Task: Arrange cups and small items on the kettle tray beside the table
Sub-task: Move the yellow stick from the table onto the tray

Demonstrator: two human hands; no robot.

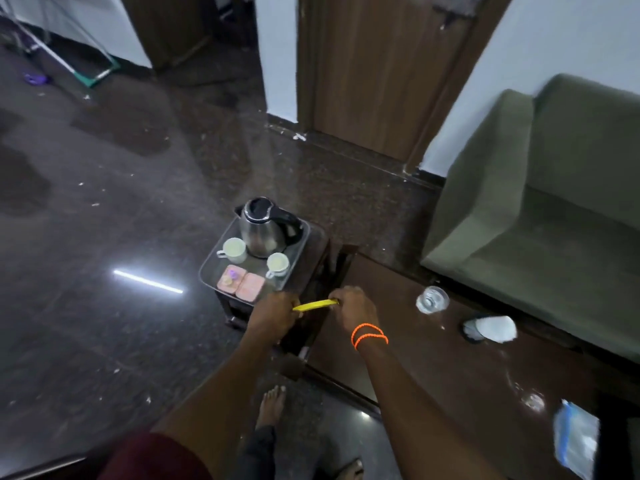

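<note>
A clear tray [207, 268] rests on a small dark stand beside the brown table [433, 368]. On it stand a steel kettle [261, 228], two white cups [234, 250] [277, 265] and two pink packets [239, 284], one with a small purple item on top. Just in front of the tray, my left hand [273, 315] and my right hand [355, 306] each grip one end of a thin yellow sachet [315, 304] held level between them. An orange band circles my right wrist.
On the table lie an upright clear glass [432, 299], a tipped white paper cup [490, 329] and a plastic packet [576, 441]. A green sofa [554, 209] stands behind the table. My bare foot [273, 405] is on the dark glossy floor.
</note>
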